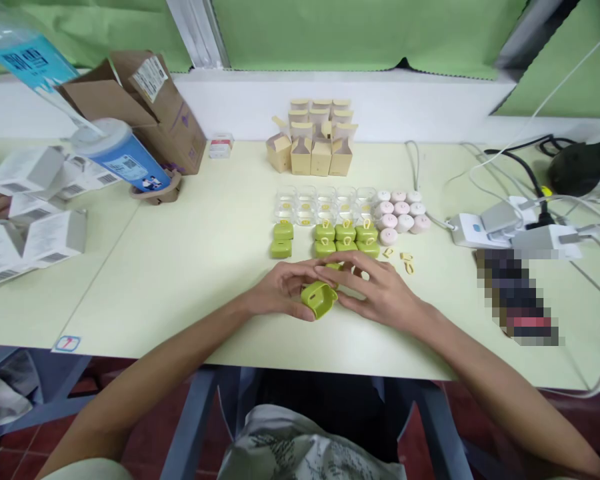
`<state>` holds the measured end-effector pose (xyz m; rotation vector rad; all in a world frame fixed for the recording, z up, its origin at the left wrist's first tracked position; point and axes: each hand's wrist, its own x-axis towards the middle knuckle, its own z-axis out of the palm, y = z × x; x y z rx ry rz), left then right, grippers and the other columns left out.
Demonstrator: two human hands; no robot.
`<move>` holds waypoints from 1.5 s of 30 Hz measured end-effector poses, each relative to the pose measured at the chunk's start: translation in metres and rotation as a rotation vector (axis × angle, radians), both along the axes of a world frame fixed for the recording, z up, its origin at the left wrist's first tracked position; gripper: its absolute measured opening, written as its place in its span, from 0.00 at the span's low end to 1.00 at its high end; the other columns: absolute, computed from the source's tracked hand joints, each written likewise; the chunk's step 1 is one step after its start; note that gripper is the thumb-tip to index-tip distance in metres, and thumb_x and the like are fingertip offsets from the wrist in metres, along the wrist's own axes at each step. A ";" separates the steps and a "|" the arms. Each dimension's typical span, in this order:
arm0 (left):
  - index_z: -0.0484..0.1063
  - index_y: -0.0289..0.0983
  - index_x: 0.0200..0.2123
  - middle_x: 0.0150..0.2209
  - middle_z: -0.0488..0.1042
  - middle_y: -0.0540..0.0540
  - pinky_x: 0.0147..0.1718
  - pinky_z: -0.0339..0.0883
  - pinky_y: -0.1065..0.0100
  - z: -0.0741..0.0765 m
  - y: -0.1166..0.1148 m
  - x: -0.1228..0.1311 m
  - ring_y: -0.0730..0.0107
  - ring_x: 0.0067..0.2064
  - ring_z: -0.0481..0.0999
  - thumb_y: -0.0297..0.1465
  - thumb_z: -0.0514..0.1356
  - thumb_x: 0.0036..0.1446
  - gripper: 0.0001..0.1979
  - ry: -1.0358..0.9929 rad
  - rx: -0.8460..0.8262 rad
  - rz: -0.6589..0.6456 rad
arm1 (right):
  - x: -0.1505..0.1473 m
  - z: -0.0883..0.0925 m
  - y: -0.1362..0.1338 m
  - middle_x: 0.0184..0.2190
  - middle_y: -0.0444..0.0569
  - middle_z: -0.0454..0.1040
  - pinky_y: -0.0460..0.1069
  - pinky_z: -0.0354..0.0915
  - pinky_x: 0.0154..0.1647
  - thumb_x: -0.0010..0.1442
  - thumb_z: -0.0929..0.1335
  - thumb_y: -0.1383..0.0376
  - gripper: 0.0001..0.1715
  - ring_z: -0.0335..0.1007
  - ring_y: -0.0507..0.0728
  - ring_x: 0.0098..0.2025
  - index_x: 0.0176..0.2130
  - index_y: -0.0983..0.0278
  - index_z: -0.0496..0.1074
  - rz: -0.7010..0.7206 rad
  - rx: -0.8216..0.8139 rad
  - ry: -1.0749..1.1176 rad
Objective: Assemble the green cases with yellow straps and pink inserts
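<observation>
My left hand (283,290) grips a small green hollow case (321,301), its open side tilted towards me. My right hand (377,287) is curled about the case's right side, fingers bent over its top and touching it. Another bit of green shows between my hands; whether it belongs to the same case, I cannot tell. Just beyond stand several closed green cases (325,231), most with yellow loops on top, and two without loops (281,249) at their left. Several loose yellow loops (409,267) lie right of them.
Behind the cases are clear plastic holders (306,200) and pink and white round pieces (389,221). Small beige boxes (321,159) stand at the back. A drink cup (125,157), brown carton (175,127) and white boxes (55,237) are left; power strip (467,230) and cables right.
</observation>
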<state>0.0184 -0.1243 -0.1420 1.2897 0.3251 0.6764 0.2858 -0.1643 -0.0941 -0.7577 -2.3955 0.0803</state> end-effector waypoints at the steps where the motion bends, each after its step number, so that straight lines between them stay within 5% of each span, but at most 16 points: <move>1: 0.89 0.46 0.57 0.68 0.81 0.36 0.63 0.82 0.55 0.002 0.000 0.000 0.48 0.65 0.85 0.37 0.88 0.42 0.36 -0.014 -0.021 -0.006 | -0.001 -0.004 0.000 0.61 0.60 0.81 0.55 0.84 0.44 0.76 0.72 0.66 0.28 0.84 0.63 0.55 0.71 0.59 0.72 -0.025 0.034 0.039; 6: 0.89 0.49 0.57 0.72 0.75 0.38 0.62 0.81 0.53 0.010 0.004 -0.002 0.47 0.69 0.80 0.46 0.85 0.49 0.32 -0.048 0.088 0.076 | 0.008 -0.006 -0.003 0.55 0.58 0.84 0.63 0.82 0.47 0.69 0.77 0.66 0.33 0.85 0.67 0.51 0.70 0.56 0.73 -0.120 0.172 0.215; 12: 0.84 0.48 0.62 0.55 0.82 0.41 0.51 0.81 0.66 0.014 0.003 0.000 0.62 0.54 0.85 0.35 0.82 0.58 0.30 -0.001 0.223 0.197 | 0.013 -0.005 -0.008 0.59 0.60 0.81 0.64 0.84 0.54 0.69 0.77 0.68 0.32 0.83 0.67 0.59 0.69 0.56 0.74 -0.071 -0.031 0.340; 20: 0.82 0.52 0.66 0.58 0.73 0.41 0.62 0.80 0.55 0.038 0.022 -0.027 0.60 0.60 0.79 0.32 0.76 0.67 0.26 0.374 0.993 0.504 | 0.002 -0.024 -0.007 0.55 0.57 0.80 0.63 0.85 0.54 0.70 0.78 0.64 0.21 0.84 0.65 0.56 0.60 0.57 0.80 -0.090 -0.073 0.419; 28: 0.78 0.44 0.68 0.59 0.84 0.39 0.60 0.78 0.54 0.068 0.052 -0.033 0.55 0.59 0.82 0.41 0.74 0.70 0.26 0.596 1.051 0.334 | -0.002 -0.028 -0.008 0.57 0.60 0.85 0.61 0.85 0.55 0.72 0.79 0.61 0.19 0.86 0.64 0.57 0.58 0.60 0.77 -0.053 -0.044 0.363; 32: 0.79 0.46 0.68 0.59 0.85 0.40 0.64 0.77 0.54 0.059 0.038 -0.026 0.55 0.62 0.82 0.38 0.72 0.71 0.24 0.490 1.004 0.213 | 0.003 -0.031 -0.005 0.57 0.60 0.85 0.60 0.85 0.53 0.76 0.75 0.58 0.14 0.86 0.63 0.55 0.55 0.63 0.80 0.052 0.027 0.191; 38: 0.81 0.43 0.66 0.55 0.86 0.41 0.56 0.81 0.58 0.038 0.023 -0.026 0.57 0.58 0.81 0.32 0.69 0.73 0.20 0.564 1.062 0.122 | 0.004 -0.037 -0.009 0.47 0.56 0.84 0.53 0.81 0.42 0.77 0.74 0.61 0.10 0.82 0.58 0.42 0.50 0.66 0.81 0.091 0.097 0.051; 45: 0.83 0.47 0.64 0.55 0.89 0.44 0.59 0.79 0.53 0.040 0.031 -0.031 0.55 0.58 0.85 0.40 0.73 0.71 0.21 0.503 1.140 0.188 | -0.008 -0.035 -0.013 0.46 0.57 0.83 0.54 0.74 0.39 0.77 0.75 0.57 0.13 0.77 0.58 0.42 0.46 0.65 0.80 0.008 0.215 -0.016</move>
